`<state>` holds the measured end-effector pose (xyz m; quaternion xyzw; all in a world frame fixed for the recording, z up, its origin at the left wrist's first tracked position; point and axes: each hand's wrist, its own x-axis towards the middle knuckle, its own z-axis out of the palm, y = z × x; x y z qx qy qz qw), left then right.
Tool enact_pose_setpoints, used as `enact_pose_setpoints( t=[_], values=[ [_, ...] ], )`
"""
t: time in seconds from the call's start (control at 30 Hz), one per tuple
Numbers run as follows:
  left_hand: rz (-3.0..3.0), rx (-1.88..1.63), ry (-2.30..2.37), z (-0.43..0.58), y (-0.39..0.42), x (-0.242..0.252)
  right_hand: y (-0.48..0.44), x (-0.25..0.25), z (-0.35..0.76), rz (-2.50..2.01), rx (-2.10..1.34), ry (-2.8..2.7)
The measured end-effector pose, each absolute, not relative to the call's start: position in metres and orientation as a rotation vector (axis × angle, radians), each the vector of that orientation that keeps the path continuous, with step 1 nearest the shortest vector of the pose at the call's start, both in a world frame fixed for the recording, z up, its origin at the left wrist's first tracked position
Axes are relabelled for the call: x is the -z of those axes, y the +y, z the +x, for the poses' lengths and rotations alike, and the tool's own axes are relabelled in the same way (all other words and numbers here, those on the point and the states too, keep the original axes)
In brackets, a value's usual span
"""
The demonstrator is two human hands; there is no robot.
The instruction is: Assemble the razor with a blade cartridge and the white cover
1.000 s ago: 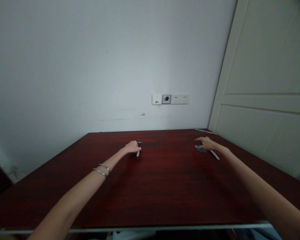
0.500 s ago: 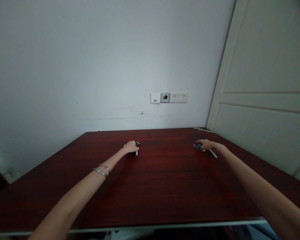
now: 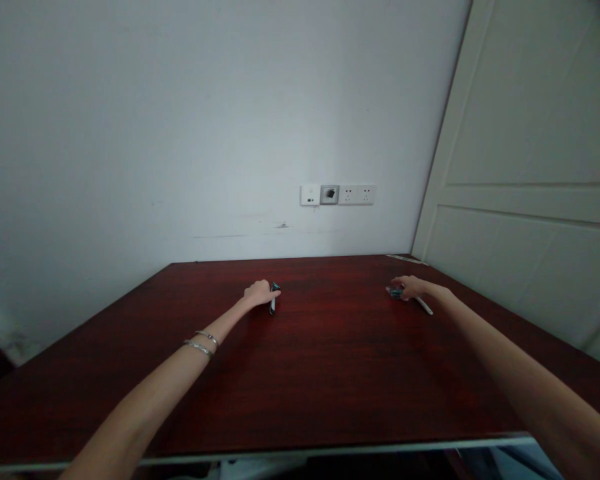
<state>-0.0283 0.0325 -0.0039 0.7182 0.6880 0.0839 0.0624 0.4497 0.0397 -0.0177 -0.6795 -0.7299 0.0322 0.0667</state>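
Note:
My left hand [image 3: 258, 293] is closed at a razor [image 3: 273, 307] left of the table's middle. The razor's dark teal head points to the wall and its white-and-black handle towards me. My left thumb lies across the upper handle; the other fingers are largely hidden. To the right, my right hand [image 3: 409, 287] curls its fingers over what looks like a second razor [image 3: 395, 292], with a clear and teal head. Its pale handle [image 3: 424, 306] sticks out under the hand, slanting towards me. Both razors are at the tabletop.
The dark red wooden table [image 3: 320, 373] reaches back to a white wall [image 3: 180, 120] with sockets [image 3: 357, 195] and a switch plate [image 3: 310, 195]. A pale panelled door [image 3: 520, 153] stands along the right side. A thin strip [image 3: 405, 259] lies at the back right corner.
My left thumb has straightened across the razor's handle, and the razor is turned slightly. The fingers of my right hand have lifted a little. Both hands stay in nearly the same places.

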Motion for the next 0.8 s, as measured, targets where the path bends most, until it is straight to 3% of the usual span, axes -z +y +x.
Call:
enact_pose_setpoints(
  t=[0.13, 0.47, 0.63, 0.8],
  values=[
    [2.167, -0.375, 2.051, -0.028, 0.031, -0.004, 0.038, 0.016, 0.451, -2.094, -0.237, -2.227],
    [2.209, -0.908, 1.698, -0.001, 0.031, -0.026, 0.024, -0.016, 0.392, -1.691, -0.332, -2.255],
    [2.541, -0.902, 1.233, 0.031, 0.012, -0.033, 0.011, -0.043, 0.325, -1.454, -0.289, -2.383],
    [2.821, -0.687, 1.177, 0.05, -0.003, -0.039, -0.006, -0.059, 0.275, -1.257, -0.279, -2.541]
  ],
)
